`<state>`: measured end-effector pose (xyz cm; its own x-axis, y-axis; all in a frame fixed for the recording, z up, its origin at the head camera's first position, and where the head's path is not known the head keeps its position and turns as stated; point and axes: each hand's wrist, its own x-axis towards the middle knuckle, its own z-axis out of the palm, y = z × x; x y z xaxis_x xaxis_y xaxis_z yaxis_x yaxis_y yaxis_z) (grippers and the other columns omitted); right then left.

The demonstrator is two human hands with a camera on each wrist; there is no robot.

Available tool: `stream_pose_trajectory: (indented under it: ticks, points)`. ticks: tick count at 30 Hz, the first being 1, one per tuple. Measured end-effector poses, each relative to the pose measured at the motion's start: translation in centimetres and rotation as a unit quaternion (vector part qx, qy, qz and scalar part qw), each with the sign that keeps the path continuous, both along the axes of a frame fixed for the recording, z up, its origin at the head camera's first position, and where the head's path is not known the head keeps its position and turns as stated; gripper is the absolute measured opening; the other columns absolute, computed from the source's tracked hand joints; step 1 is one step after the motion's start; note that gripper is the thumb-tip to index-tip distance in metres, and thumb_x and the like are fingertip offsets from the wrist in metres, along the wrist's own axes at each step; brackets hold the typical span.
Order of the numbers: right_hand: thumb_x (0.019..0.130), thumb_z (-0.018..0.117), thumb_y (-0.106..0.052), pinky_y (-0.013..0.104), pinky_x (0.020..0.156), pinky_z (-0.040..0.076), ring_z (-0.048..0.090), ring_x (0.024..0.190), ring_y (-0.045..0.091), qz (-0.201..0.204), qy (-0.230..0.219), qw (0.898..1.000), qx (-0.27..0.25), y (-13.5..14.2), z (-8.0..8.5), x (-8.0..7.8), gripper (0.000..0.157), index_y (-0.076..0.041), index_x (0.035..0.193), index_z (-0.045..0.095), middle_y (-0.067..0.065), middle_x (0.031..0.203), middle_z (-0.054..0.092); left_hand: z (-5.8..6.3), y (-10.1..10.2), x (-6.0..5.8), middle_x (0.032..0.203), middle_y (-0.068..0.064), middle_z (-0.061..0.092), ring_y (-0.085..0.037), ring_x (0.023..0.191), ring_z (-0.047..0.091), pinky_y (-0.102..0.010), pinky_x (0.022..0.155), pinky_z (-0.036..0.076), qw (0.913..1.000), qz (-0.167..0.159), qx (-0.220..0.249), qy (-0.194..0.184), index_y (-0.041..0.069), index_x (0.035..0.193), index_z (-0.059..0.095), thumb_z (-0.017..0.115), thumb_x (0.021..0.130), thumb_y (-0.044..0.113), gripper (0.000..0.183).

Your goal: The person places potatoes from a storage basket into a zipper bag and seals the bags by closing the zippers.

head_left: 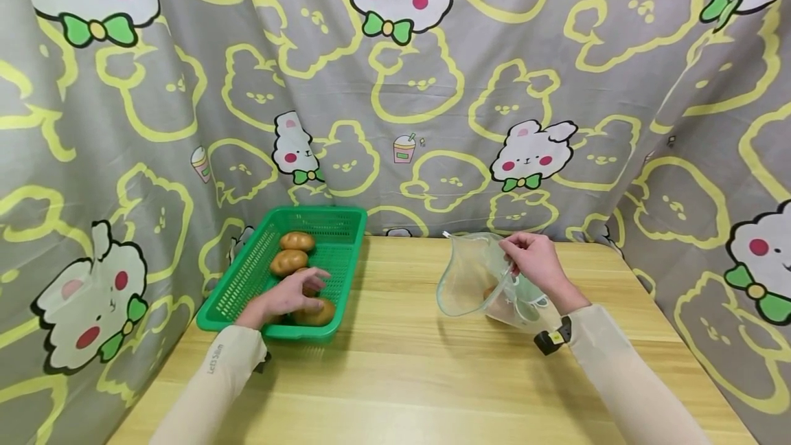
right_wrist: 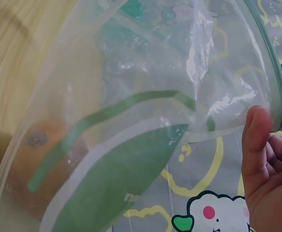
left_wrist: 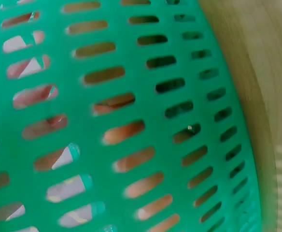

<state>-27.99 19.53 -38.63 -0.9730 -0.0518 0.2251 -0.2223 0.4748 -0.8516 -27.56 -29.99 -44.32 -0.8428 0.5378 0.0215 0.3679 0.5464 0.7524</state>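
Sleeves (head_left: pixel 216 376) are seen nearest the camera, two of them, both run over a wooden surface (head_left: pixel 395 362) that is backed by one printed curtain (head_left: pixel 346 95).

Green basket (head_left: pixel 334 222) is set at left, its long side run near to far. Clear zip bag (head_left: pixel 466 280) is set at right, well apart from the basket, with its rim turned toward the left.

Left hand (head_left: pixel 287 295) is held low inside the basket's near end, fingers spread and loosely bent, thumb apart. Contact can't be confirmed; the left wrist view is filled by slotted basket wall. Bag rim is pinched by the right hand (head_left: pixel 537 261) between thumb and fingers.

Key relation: near potato (head_left: pixel 323 313) is placed at the near-right of the left hand, partly covered by the thumb, long axis roughly left to right. Another potato (head_left: pixel 307 284) is mostly hidden under the fingers. Both are best reached by the left hand; the right hand is kept well apart, at the bag.

Count, big to small: surface 1, basket 1, bag 1, hands 2. Potatoes: at least 4 in the basket, two of them clear of the hand on the far side (farthest potato (head_left: pixel 297 242), next potato (head_left: pixel 288 263)). A fifth may be hidden by the wrist, can't tell. One bagged potato (right_wrist: pixel 38 157) is seen through the film, low in the bag. White zip slider (head_left: pixel 448 234): 1.
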Motion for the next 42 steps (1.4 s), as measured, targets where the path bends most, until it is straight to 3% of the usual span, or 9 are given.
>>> stream_pose_trajectory:
  ticks: [10, 17, 24, 31, 42]
  points:
    - [0.093, 0.061, -0.025, 0.032, 0.045, 0.051, 0.057, 0.046, 0.019, -0.001, 0.001, 1.000, -0.005, 0.1, 0.0, 0.1, 0.027, 0.001, 0.089, 0.067, 0.027, 0.076, 0.061, 0.1, -1.1, 0.4, 0.121, -0.032, 0.047, -0.050, 0.113, 0.044, -0.059, 0.092, 0.038, 0.9991, -0.042, 0.000, 0.000, -0.006, 0.133, 0.039, 0.071, 0.084, 0.008, 0.060]
    - [0.093, 0.060, -0.024, 0.032, 0.046, 0.051, 0.057, 0.046, 0.019, 0.004, 0.001, 1.000, -0.001, 0.0, 0.0, 0.2, 0.029, 0.004, 0.091, 0.066, 0.023, 0.073, 0.062, -0.1, -1.1, 0.3, 0.121, -0.033, 0.047, -0.048, 0.113, 0.047, -0.057, 0.091, 0.040, 0.9993, -0.033, 0.000, 0.016, -0.007, 0.130, 0.042, 0.070, 0.085, 0.008, 0.055]
    - [0.093, 0.060, -0.024, 0.033, 0.045, 0.051, 0.056, 0.046, 0.020, 0.004, 0.003, 1.000, -0.004, -0.1, 0.0, 0.3, 0.026, 0.000, 0.088, 0.067, 0.023, 0.072, 0.062, -0.2, -1.3, 0.1, 0.125, -0.036, 0.046, -0.050, 0.114, 0.047, -0.058, 0.092, 0.039, 0.9963, -0.040, -0.039, 0.065, -0.011, 0.125, 0.045, 0.073, 0.083, 0.011, 0.055]
    - [0.093, 0.060, -0.025, 0.031, 0.045, 0.050, 0.056, 0.045, 0.019, 0.002, 0.004, 1.000, -0.001, -0.1, 0.0, 0.1, 0.031, 0.004, 0.091, 0.067, 0.025, 0.074, 0.062, -0.3, -1.5, -0.1, 0.125, -0.031, 0.048, -0.047, 0.114, 0.047, -0.057, 0.092, 0.039, 0.9936, -0.024, -0.083, 0.074, -0.010, 0.127, 0.046, 0.075, 0.082, 0.021, 0.062]
    - [0.094, 0.060, -0.025, 0.032, 0.045, 0.050, 0.056, 0.046, 0.019, 0.008, -0.002, 1.000, -0.002, -0.3, 0.0, 0.2, 0.030, 0.004, 0.091, 0.066, 0.026, 0.075, 0.061, -0.5, -1.7, -0.1, 0.121, -0.027, 0.051, -0.041, 0.110, 0.049, -0.054, 0.090, 0.040, 0.9936, -0.022, -0.090, 0.064, -0.011, 0.126, 0.047, 0.073, 0.084, 0.023, 0.060]
